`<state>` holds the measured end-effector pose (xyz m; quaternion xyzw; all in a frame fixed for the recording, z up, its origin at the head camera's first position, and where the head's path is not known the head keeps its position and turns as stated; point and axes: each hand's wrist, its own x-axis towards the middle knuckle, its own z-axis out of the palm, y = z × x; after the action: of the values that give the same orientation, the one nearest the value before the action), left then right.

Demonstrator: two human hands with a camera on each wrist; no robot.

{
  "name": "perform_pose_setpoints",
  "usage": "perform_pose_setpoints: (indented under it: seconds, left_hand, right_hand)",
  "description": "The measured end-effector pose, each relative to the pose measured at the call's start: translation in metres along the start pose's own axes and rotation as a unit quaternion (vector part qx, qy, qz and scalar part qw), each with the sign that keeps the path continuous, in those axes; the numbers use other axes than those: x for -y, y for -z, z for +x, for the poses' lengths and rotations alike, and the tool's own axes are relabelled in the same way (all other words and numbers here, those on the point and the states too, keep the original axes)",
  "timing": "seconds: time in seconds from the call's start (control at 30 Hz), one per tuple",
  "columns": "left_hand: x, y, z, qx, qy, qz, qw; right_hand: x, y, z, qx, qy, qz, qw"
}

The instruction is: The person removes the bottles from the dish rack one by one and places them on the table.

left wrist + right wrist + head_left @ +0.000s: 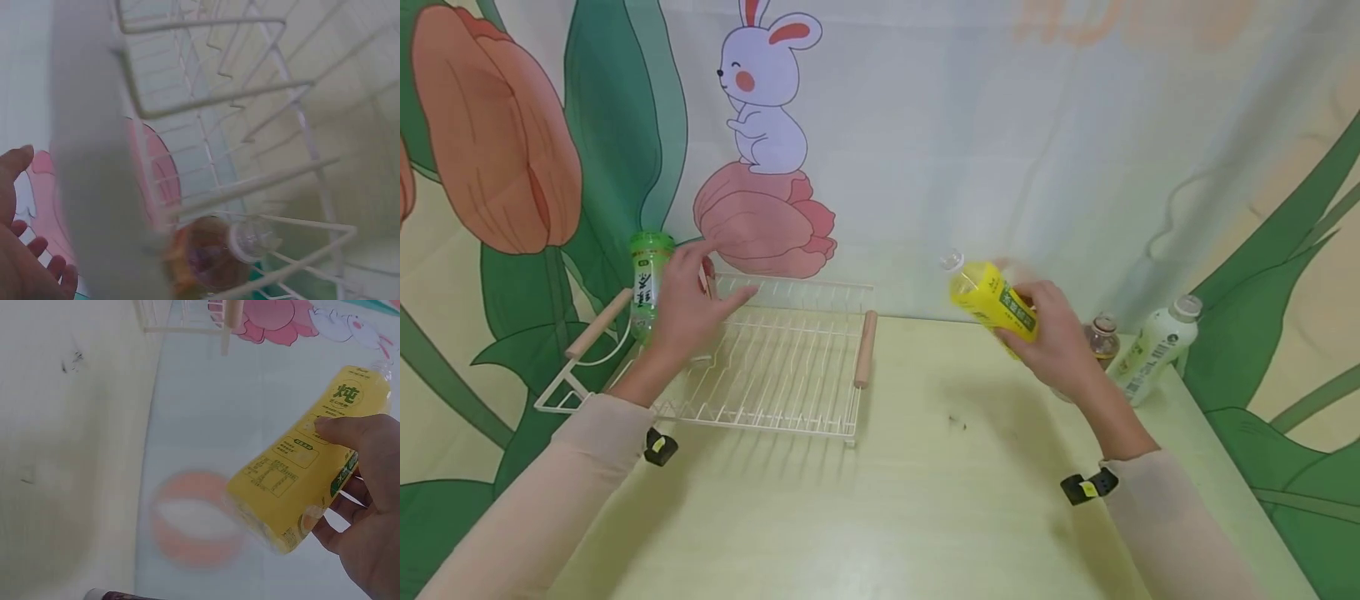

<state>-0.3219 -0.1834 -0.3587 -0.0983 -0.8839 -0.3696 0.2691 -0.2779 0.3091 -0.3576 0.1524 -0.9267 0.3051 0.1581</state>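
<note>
The yellow-labelled, square-sided clear plastic bottle [988,296] hangs tilted above the pale green worktop [917,500] in the head view, its clear cap towards ten o'clock. The right grip [1052,342] holds it round the body. The white wire rack with wooden handles [865,352] lies between eight and nine o'clock from it; a dark-capped brown bottle [1102,337] and a white-and-green bottle [1157,350] stand between three and four. Carrying seems the step in hand; the next move probably calls for bringing the bottle over the rack and turning it to suit a gap. The left grip [685,304] is spread and seems empty, close by the green-capped clear bottle [651,279].

In the left wrist view, that grip's fingers lie loose at nine o'clock, while an amber bottle with a clear cap [212,259] sits among the wires towards six.

In the right wrist view, the thumb presses one flat face, fingers opposite. The label carries green lettering and a printed table; the neck points to one o'clock.
</note>
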Motion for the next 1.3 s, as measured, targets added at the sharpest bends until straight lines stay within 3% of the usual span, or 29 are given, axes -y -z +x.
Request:
perform_pose_setpoints:
  seconds: [0.2, 0.4, 0.63, 0.9, 1.3]
  left_hand:
    - [0.024, 0.004, -0.004, 0.000, 0.098, 0.033, 0.9946]
    - [0.042, 0.001, -0.011, 0.026, 0.154, 0.053, 0.9864]
    - [0.054, -0.004, -0.016, 0.060, 0.188, 0.073, 0.9776]
    - [0.060, -0.006, -0.016, 0.065, 0.222, 0.076, 0.9699]
    - [0.067, -0.011, -0.016, 0.092, 0.226, 0.115, 0.9630]
  right_hand:
    - [-0.021, -0.005, -0.003, -0.025, -0.029, 0.035, 0.999]
    - [-0.044, -0.011, -0.009, -0.047, -0.060, 0.062, 0.995]
    - [-0.070, -0.021, -0.017, -0.045, -0.075, 0.086, 0.992]
    - [-0.079, -0.025, -0.024, -0.033, -0.082, 0.094, 0.992]
    - [-0.096, -0.036, -0.033, -0.009, -0.116, 0.097, 0.988]
